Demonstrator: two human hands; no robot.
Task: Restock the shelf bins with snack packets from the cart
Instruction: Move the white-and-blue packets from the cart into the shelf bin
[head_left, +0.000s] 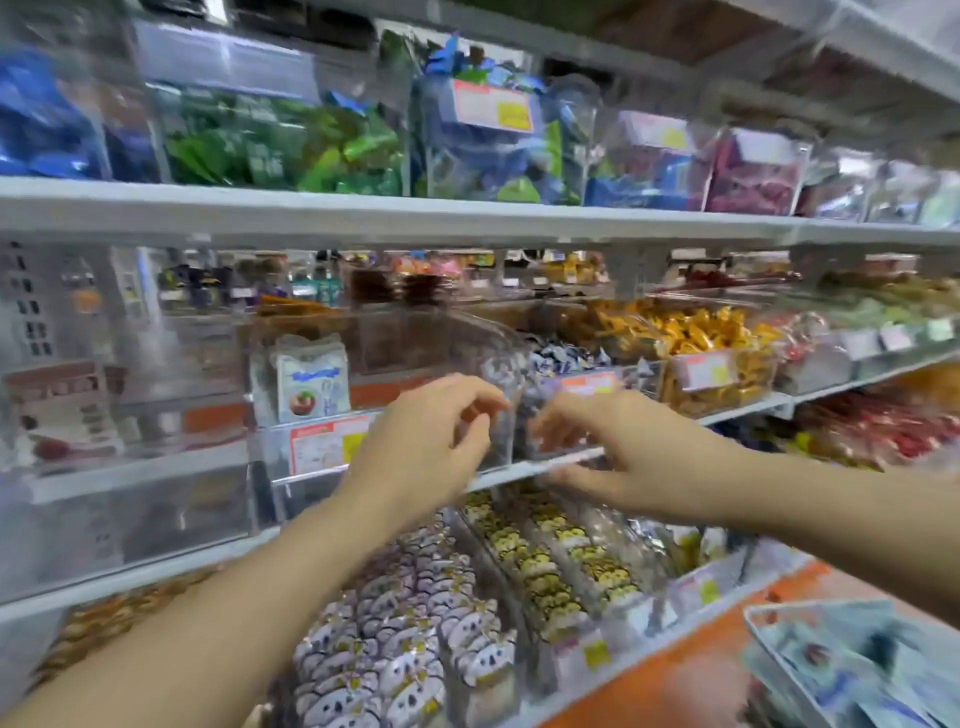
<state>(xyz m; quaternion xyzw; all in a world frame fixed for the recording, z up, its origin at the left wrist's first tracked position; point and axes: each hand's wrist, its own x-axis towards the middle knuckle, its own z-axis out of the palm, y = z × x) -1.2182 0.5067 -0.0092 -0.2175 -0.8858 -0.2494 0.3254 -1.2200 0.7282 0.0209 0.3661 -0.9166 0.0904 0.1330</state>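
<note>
Snack packets (831, 662) lie heaped in the cart (754, 623) at the lower right, pale blue and white. They are well apart from both hands, and neither hand carries one. A few standing packets (311, 376) of what looks like the same kind sit at the left end of a clear bin (415, 343) on the middle shelf (524, 474). The rest of that bin looks bare, so I take it to be the one being refilled.

Both arms reach to the bin's right front corner, where it meets the neighbouring bin of blue-and-white sweets (566, 358). The left hand (431, 431) is raised at the clear wall with its fingers (483, 397) curled and thumb close to forefinger. The blur keeps me from telling whether they pinch the plastic or hang just before it. The right hand (618, 447) lies lower, its fingers (550, 428) apart and reaching toward the neighbour's front, its thumb stretched along the shelf lip.

My guess is that the hands are there to square or steady the bin, or to open its front, before anything goes in. That would explain why they are empty and set either side of the join. The price label (322, 444) hangs on the bin's front, clear of both hands. The restocking itself looks barely begun.
</note>
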